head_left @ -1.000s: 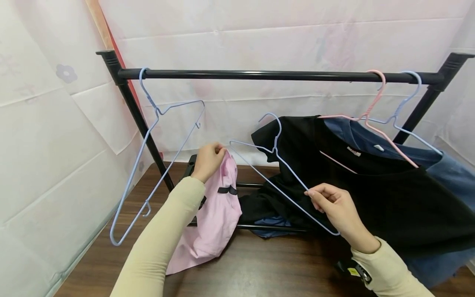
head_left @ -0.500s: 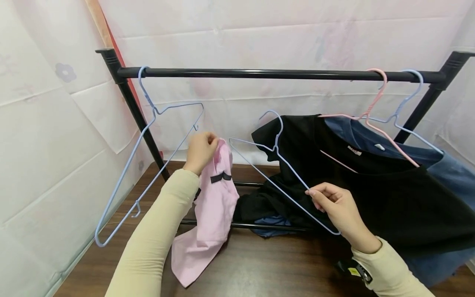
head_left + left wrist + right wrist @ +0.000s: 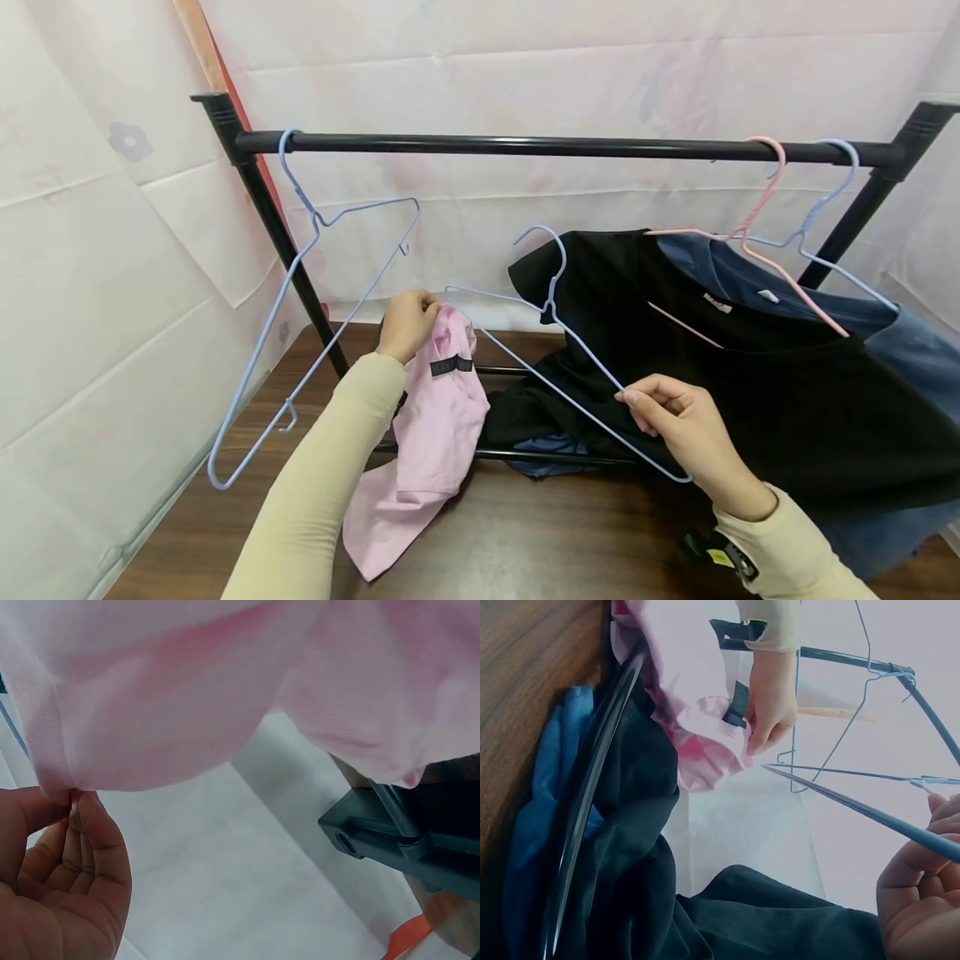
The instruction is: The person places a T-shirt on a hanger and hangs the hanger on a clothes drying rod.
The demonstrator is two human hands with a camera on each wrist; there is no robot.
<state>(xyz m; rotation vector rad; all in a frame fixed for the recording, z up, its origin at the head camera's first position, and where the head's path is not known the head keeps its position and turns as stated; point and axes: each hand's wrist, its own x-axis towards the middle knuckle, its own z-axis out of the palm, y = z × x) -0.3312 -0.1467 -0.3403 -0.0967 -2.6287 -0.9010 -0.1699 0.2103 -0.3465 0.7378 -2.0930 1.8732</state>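
Note:
My left hand (image 3: 408,323) pinches the top edge of a pink garment (image 3: 442,417) with a black strip on it; the garment hangs down toward the wooden surface. In the left wrist view, thumb and fingertips of the hand (image 3: 67,877) grip the edge of the pink fabric (image 3: 172,712). My right hand (image 3: 675,417) holds a light blue wire hanger (image 3: 552,293) by one sloping arm, its hook up and off the rail. The hanger's far end comes close to the garment's open edge, as the right wrist view of the hanger (image 3: 862,814) shows.
A black rail (image 3: 525,146) crosses above the hands. Another light blue hanger (image 3: 315,218) hangs bare at its left end. On the right, a black T-shirt (image 3: 750,408) on a pink hanger (image 3: 765,192) hangs before a blue T-shirt (image 3: 903,358). Below lies a brown wooden surface (image 3: 540,525).
My left hand has drawn the pink garment a little left, rising and then lowering again. The held hanger has shifted slightly left at its far end. The bare hanger on the rail has swung.

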